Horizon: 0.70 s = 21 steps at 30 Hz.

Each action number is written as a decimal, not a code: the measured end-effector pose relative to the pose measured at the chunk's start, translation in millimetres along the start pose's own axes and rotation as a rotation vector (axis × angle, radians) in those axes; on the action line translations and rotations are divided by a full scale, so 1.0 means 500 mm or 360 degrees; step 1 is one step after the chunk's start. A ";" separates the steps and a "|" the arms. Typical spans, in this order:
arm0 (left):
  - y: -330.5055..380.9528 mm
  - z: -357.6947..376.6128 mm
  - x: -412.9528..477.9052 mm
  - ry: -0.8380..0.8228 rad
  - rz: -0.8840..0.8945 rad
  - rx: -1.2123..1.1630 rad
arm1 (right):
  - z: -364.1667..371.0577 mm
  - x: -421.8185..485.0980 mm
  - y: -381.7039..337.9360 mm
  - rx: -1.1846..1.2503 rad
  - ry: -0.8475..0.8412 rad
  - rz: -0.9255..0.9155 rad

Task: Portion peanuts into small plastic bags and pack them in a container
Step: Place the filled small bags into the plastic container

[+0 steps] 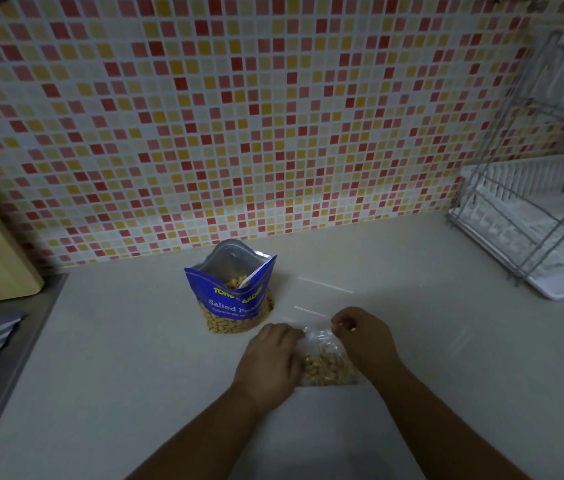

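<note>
1. From my remote seat, the small bag (319,338) lies on the pale surface (128,358) between the two hands. It is just in front of the blue pouch (235,301), which stands open close to the tiled wall (273,116).
2. The peanuts (327,367) sit heaped in the lower half of the small bag, and the upper part looks slack and clear.
3. The left hand (268,360) grips the bag's left side. Its fingers (291,336) curl in over the edge, and their tips are hidden from me.
4. The right hand (368,337) pinches the bag's top right corner between thumb and fingers (342,323), which are drawn tight together.
5. I judge the film to be thin, soft and slippery, with no stiffness of its own. Lifted by the belly, it would sag and let the nuts run to the mouth.
6. The load seems light but loose (it shifts as one lump wherever the bag tips), so I would keep the mouth uppermost.
7. The best hold, I think, is along the top strip above the nuts, pinched at both corners. Squeezing the filled part risks cracking kernels or splitting a seam.
8. The closing looks unfinished, though I cannot tell whether the mouth is sealed.
9. No container is in view; a dish rack (529,223) stands at the right, well apart.
</note>
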State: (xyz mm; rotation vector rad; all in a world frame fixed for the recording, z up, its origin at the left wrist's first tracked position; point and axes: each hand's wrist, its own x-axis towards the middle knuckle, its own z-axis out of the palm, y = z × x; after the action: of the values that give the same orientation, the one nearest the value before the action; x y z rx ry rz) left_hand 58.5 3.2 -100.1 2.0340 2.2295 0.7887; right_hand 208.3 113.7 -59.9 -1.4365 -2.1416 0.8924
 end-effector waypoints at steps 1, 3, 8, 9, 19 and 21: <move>0.007 0.005 0.000 -0.0052 -0.0008 0.0012 | 0.001 0.002 0.009 -0.0029 0.0006 0.0012; 0.015 0.012 0.003 -0.0174 -0.0011 0.0069 | 0.018 0.004 0.039 -0.0177 -0.0119 -0.0039; -0.001 0.029 0.009 -0.0386 0.0062 0.0182 | 0.056 -0.005 0.067 -0.0460 -0.0113 -0.0419; -0.005 0.028 0.007 -0.0386 0.0068 0.0185 | 0.056 -0.008 0.062 -0.0483 -0.0106 -0.0479; -0.008 0.023 -0.010 -0.0459 -0.0061 0.0322 | 0.081 -0.051 0.051 -0.0773 -0.0166 -0.0784; -0.014 0.038 -0.020 -0.0529 -0.0082 0.0355 | 0.089 -0.055 0.057 -0.0725 -0.0244 -0.0796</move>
State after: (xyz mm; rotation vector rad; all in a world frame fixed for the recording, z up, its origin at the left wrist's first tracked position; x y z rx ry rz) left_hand 60.3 0.1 -122.6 2.0043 2.2451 0.1828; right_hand 208.8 83.2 -111.1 -0.9413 -2.7678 0.3492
